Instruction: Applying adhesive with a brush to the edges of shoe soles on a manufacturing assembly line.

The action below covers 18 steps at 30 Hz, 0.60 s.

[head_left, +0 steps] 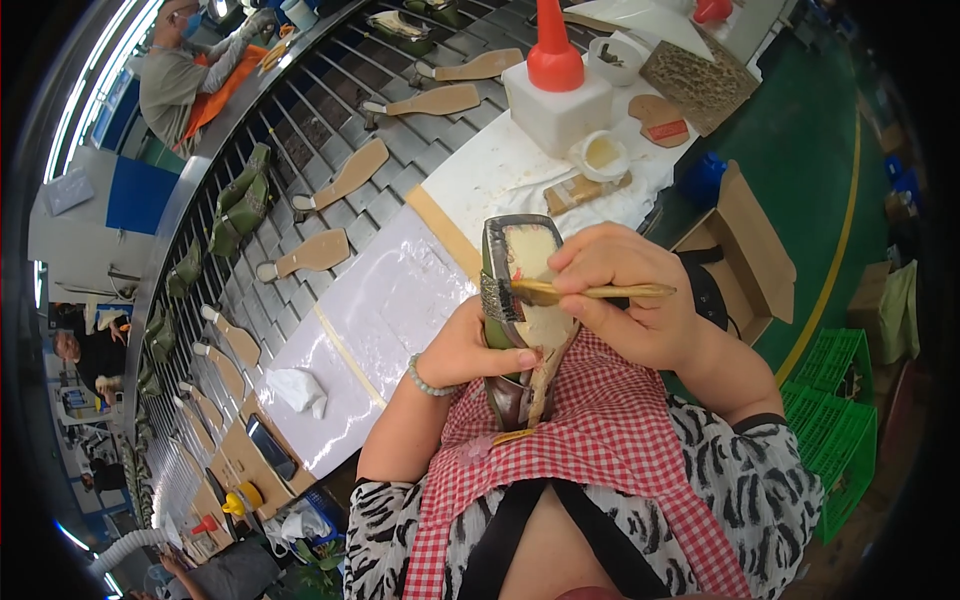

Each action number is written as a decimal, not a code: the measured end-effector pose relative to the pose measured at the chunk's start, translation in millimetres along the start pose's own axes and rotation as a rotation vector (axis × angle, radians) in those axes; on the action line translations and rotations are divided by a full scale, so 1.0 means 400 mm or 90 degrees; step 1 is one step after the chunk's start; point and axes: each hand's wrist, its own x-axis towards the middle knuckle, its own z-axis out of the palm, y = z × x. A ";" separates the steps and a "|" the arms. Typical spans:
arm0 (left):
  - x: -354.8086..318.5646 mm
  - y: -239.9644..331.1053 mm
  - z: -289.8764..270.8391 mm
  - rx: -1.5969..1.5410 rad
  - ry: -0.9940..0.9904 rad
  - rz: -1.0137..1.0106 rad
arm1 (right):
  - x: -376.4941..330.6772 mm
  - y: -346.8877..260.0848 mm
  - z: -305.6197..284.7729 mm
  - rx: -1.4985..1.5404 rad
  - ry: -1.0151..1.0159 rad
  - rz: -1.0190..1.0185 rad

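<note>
My left hand (pixel 465 350) is closed around a dark green shoe upper on its last (pixel 500 330), held sole side up in front of my apron. Its thumb presses on the side of the pale underside. My right hand (pixel 640 325) pinches a thin brush with a wooden handle (pixel 655 291). The brush's tip lies against the folded upper edge, at the middle of the sole. I cannot make out the bristles clearly. Just beyond my hands, a small cup of yellowish liquid (pixel 602 152) stands on the white-covered bench.
A white bottle with a red nozzle (pixel 556 90) stands on the bench. Tan insoles (pixel 345 175) and green shoe uppers (pixel 240 205) lie along a slatted conveyor. A crumpled white cloth (pixel 296 390) is at left. An open carton (pixel 740 250) and green crates (pixel 830 430) are at right. Other people work beyond.
</note>
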 end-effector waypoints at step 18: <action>-0.011 0.055 -0.357 -0.412 0.339 0.222 | 0.007 0.089 0.029 0.189 0.016 0.118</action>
